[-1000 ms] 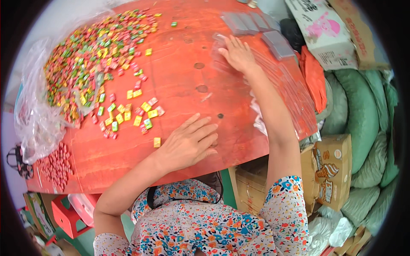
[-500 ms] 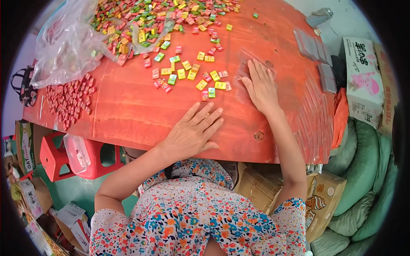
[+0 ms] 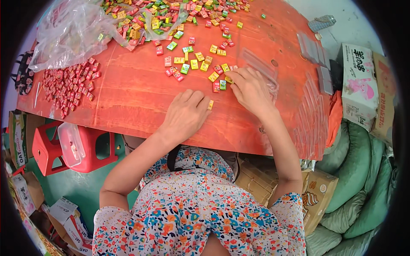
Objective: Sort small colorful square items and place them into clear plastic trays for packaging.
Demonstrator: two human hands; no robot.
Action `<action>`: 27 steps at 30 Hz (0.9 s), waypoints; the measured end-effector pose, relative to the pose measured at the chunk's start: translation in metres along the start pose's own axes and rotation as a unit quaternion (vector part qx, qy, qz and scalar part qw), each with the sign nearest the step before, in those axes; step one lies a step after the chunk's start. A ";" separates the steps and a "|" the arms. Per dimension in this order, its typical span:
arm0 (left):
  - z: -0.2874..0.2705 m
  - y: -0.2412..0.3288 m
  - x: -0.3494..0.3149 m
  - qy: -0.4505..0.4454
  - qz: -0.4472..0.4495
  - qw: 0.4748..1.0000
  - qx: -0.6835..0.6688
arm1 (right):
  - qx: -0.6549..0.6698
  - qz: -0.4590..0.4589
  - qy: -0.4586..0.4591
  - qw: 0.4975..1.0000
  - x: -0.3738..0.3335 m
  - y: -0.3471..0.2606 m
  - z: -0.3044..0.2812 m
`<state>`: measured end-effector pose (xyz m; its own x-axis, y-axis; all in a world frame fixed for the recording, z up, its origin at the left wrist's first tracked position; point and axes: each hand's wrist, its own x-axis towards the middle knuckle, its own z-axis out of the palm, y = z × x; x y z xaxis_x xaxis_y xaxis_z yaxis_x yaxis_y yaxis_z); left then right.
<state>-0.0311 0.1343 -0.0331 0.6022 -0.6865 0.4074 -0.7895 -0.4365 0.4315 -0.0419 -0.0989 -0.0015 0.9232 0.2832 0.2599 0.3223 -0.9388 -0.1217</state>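
My left hand (image 3: 184, 114) rests on the red tabletop (image 3: 145, 102) with its fingers curled. A small yellow box (image 3: 210, 105) shows at its thumb side, held by the fingertips. To the right, my right hand (image 3: 253, 90) reaches over the edge of a loose cluster, its fingers bent down on another small yellow box (image 3: 229, 79) and partly covering it. Next to those fingers lie a small green box (image 3: 223, 84) and a small red box (image 3: 216, 87). Clear plastic sleeves (image 3: 260, 68) lie beyond and beside the right hand.
A big pile of mixed small boxes (image 3: 171, 17) spreads along the far side by a clear plastic bag (image 3: 70, 36). Small red boxes (image 3: 70, 85) are heaped at left. More clear sleeves (image 3: 307, 121) lie at right. A red stool (image 3: 98, 149) stands below the table's left edge.
Both hands were lying flat with fingers stretched out. My right hand has come left off the clear sleeves onto the cluster. The left hand's fingers have curled at a yellow box.
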 end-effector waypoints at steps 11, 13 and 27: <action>0.005 -0.023 0.033 0.028 -0.056 0.998 -0.032 | 0.024 0.040 -0.026 0.999 -0.005 -0.017 -0.002; -0.003 -0.025 0.033 -0.013 -0.054 0.996 -0.065 | 0.043 0.049 -0.037 0.997 -0.007 -0.020 -0.002; -0.018 -0.022 0.026 0.028 -0.060 0.996 -0.064 | -0.005 0.076 -0.051 0.996 -0.004 -0.003 -0.028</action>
<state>0.0045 0.1367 -0.0172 0.6995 -0.5996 0.3888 -0.6921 -0.4329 0.5776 -0.0522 -0.1026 0.0248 0.9780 0.1550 0.1397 0.1748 -0.9741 -0.1432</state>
